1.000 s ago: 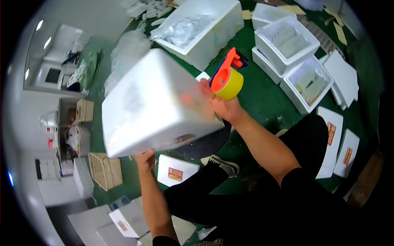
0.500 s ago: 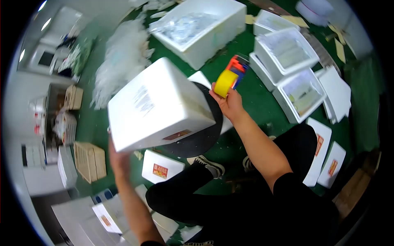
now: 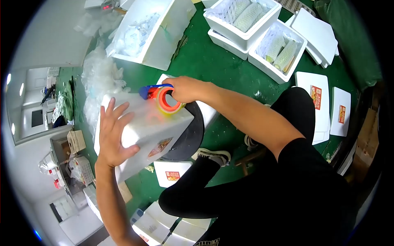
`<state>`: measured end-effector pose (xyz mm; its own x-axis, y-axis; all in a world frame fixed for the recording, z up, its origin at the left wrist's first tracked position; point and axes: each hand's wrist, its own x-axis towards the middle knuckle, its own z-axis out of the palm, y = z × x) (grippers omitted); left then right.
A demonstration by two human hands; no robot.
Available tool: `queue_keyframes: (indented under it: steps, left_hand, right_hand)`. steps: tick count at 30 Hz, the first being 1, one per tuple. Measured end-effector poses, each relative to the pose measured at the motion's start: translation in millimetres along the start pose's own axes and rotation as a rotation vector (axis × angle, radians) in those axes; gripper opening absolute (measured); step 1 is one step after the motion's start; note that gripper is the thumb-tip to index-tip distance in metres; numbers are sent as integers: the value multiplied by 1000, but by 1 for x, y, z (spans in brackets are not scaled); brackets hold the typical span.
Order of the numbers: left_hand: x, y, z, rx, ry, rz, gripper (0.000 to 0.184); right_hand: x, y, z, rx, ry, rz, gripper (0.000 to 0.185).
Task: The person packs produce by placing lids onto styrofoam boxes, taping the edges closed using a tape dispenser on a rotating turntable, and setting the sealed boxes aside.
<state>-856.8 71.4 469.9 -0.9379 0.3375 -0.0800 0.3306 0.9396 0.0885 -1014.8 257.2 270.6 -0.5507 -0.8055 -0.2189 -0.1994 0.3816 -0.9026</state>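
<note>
A white foam box [image 3: 172,123] rests tilted on a round black stool top [image 3: 193,137], with a red label on its near side. My left hand [image 3: 113,135] lies against the left of the box, its fingers spread. Above the box's upper face, my right hand [image 3: 184,89] grips a tape dispenser [image 3: 152,92], red and blue, with a roll of yellow tape. The dispenser is at the box's surface; whether the tape sticks to it cannot be made out.
A large foam box [image 3: 164,41] with clear plastic bags stands at the top. Smaller foam boxes [image 3: 283,76] hold net-wrapped produce at the upper right. Foam lids [image 3: 308,78] lie at the right. Another labelled lid [image 3: 164,180] is beside my foot. Plastic sheeting [image 3: 100,74] lies at the left.
The box has turned and come lower. My right hand has brought the dispenser left, over the box. My left hand has moved from the lower edge up onto the box, fingers spread. The view has shifted.
</note>
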Motion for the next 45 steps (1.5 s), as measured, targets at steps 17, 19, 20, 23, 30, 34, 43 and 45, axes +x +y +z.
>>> queue_keyframes:
  steps: [17,19,20,23,30,34,43,45]
  left_hand:
    - [-94,-170,-10,27,-409,-1543,66]
    - [-149,-154,-7,273,-350,-1370,67]
    - [-137,-95,-3,373,-125,-1333,67]
    - [-119,-19,21,212,265,-354,64]
    - [-64,17,36,-370,270,-778,72]
    - [-41,37,39,-570,364,-1068,82]
    - [-41,11,37,-669,329,-1154,82]
    - [-36,17,38,-664,351,-1190,82]
  right_hand:
    - [-238,22,11,240,14,252,58]
    - [-229,25,36,351,70,203,57]
    - [-217,24,42,416,85,139,57]
    - [-188,25,73,326,105,22,56]
    - [-243,22,128,252,97,29,60]
    - [-256,20,154,291,-13,114,62]
    - [-263,3,143,237,-177,-1,65]
    - [-240,4,148,213,-158,-85,64]
